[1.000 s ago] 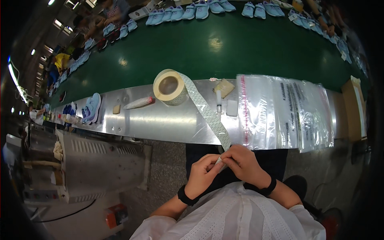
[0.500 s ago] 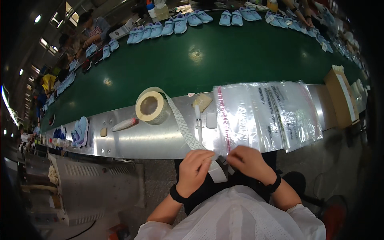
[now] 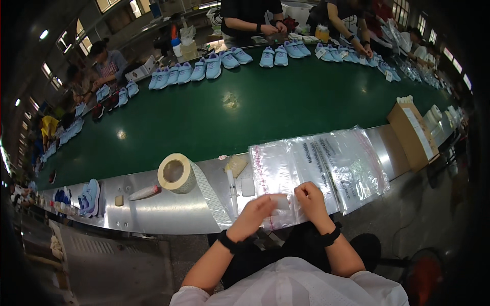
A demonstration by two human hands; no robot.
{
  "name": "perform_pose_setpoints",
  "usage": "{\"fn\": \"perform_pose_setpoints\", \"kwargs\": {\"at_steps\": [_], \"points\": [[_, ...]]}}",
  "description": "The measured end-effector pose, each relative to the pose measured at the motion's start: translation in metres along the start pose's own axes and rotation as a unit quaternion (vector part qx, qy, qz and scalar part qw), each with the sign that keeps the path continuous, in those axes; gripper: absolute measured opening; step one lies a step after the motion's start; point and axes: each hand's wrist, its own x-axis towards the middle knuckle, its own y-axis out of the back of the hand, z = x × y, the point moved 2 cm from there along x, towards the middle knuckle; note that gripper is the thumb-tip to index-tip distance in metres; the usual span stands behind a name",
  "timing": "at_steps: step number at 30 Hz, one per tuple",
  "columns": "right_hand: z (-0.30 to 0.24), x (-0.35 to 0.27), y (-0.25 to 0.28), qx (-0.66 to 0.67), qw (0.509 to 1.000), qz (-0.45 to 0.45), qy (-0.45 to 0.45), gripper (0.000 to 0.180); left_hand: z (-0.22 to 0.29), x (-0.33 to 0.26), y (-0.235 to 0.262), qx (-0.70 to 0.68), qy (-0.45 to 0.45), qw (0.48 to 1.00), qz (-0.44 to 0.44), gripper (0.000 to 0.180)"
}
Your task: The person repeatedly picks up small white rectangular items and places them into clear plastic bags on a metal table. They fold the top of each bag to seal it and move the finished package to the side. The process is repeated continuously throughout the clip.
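My left hand [image 3: 251,218] is closed on a small whitish label [image 3: 279,201], which sticks out past the fingertips above the lower left part of the clear plastic bags [image 3: 339,166]. Beside it my right hand [image 3: 311,203] is closed in a pinch over the bags; what its fingers hold, if anything, is too small to make out. To the left, a roll of labels [image 3: 190,182] stands on the metal ledge. Its printed strip [image 3: 206,196] runs down towards the ledge's near edge, apart from my hands.
A green work surface [image 3: 168,120] carries light blue shoes [image 3: 213,65] along its far side, where several people work. A cardboard box [image 3: 412,135] stands right of the bags. On the ledge lie a syringe-like tool [image 3: 232,189], a grey block [image 3: 248,187] and a tube [image 3: 145,193].
Both hands have moved up from the ledge's near edge to over the bags. A label now shows in my left hand. The view has tilted up, bringing more people into sight.
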Motion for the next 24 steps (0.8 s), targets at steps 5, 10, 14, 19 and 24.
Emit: {"fn": "perform_pose_setpoints", "kwargs": {"at_steps": [5, 10, 14, 19, 24], "points": [[-0.012, 0.005, 0.017, 0.171, 0.973, -0.037, -0.149, 0.015, -0.067, 0.088, 0.02, -0.558, 0.038, 0.815, -0.149, 0.039], [-0.012, 0.015, 0.044, 0.131, 0.991, -0.008, 0.018, 0.009, -0.044, 0.096, -0.002, -0.133, 0.158, 0.978, 0.001, 0.034], [-0.046, 0.01, 0.034, 0.042, 0.99, -0.102, 0.091, 0.015, -0.031, 0.108, -0.009, -0.156, 0.185, 0.97, -0.032, 0.036], [-0.057, -0.021, 0.029, -0.218, 0.934, -0.139, 0.247, 0.041, -0.018, 0.058, 0.01, -0.369, 0.203, 0.907, -0.021, 0.06], [-0.026, -0.024, 0.013, -0.246, 0.948, -0.051, 0.197, 0.019, -0.001, -0.013, -0.004, -0.268, 0.045, 0.953, 0.135, 0.035]]}}
